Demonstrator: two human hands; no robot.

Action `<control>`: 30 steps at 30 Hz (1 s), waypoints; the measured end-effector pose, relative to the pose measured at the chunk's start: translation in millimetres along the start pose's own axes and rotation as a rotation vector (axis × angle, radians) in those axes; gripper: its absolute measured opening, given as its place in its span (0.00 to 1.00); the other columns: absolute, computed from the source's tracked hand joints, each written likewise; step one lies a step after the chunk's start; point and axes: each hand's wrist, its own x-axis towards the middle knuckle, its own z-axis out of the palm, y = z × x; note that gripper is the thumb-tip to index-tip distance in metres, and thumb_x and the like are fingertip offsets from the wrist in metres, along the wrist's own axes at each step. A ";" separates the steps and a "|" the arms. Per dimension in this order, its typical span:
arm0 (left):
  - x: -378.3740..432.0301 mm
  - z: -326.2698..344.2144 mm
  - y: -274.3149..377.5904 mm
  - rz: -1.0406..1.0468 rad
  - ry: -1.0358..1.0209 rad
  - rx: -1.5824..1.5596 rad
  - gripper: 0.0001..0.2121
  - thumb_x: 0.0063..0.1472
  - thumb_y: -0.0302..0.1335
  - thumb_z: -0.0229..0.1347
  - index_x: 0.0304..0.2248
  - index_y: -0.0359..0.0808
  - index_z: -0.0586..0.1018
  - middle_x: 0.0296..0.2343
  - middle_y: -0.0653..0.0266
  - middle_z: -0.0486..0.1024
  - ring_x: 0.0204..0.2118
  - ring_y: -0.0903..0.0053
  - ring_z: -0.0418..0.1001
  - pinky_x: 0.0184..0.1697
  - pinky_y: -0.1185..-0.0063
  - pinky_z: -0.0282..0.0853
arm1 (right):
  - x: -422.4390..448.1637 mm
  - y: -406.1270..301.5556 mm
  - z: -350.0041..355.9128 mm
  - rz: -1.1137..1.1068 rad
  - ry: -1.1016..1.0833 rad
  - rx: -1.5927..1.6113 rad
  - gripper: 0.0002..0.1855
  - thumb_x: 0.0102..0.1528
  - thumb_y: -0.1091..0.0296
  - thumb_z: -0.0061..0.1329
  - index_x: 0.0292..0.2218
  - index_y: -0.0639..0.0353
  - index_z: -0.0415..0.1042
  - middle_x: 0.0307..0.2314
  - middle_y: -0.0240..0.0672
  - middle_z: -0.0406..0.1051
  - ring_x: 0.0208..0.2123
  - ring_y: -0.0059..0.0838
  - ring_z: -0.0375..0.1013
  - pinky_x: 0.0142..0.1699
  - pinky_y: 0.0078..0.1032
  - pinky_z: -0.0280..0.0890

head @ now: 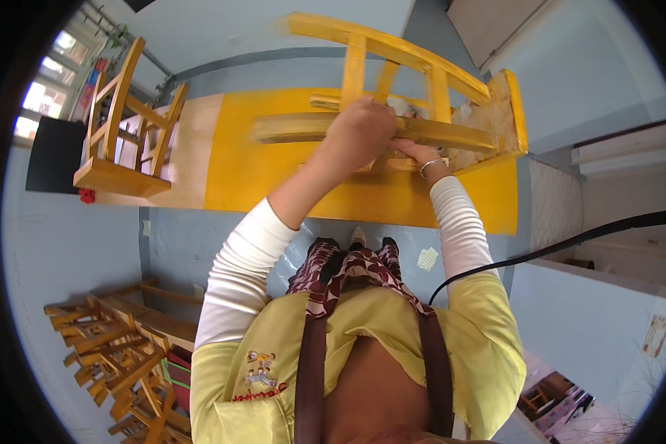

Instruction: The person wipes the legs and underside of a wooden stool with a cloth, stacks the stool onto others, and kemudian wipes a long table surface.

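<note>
A yellow wooden stool [472, 136] lies on its side, its seat at the right and its legs pointing left, above a yellow tabletop [288, 188]. My left hand [363, 125] is closed around the near upper leg, close to a crossbar. My right hand [413, 149], with a bracelet at the wrist, reaches in under that leg between the rails; its fingers are mostly hidden. A small whitish-grey thing [402, 105], perhaps a cloth, shows behind the leg beside what look like fingertips. Whether my right hand holds it, I cannot tell. The leg ends look blurred.
Another wooden stool [123, 178] stands upside down on the table's pale left end, near a red object [87, 195]. Many small wooden stools [116, 355] are piled at lower left. A black cable [560, 244] runs from the right to my body. Paper [427, 258] lies on the floor.
</note>
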 end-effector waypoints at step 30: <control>-3.9 -12.1 0.3 -0.058 -0.015 -0.259 0.20 0.44 0.48 0.54 0.21 0.35 0.73 0.17 0.62 0.69 0.24 0.74 0.68 0.35 0.80 0.62 | -110.2 -68.8 -60.4 0.626 1.101 2.182 0.26 0.44 0.61 0.36 0.46 0.60 0.61 0.41 0.40 0.63 0.44 0.37 0.63 0.48 0.32 0.59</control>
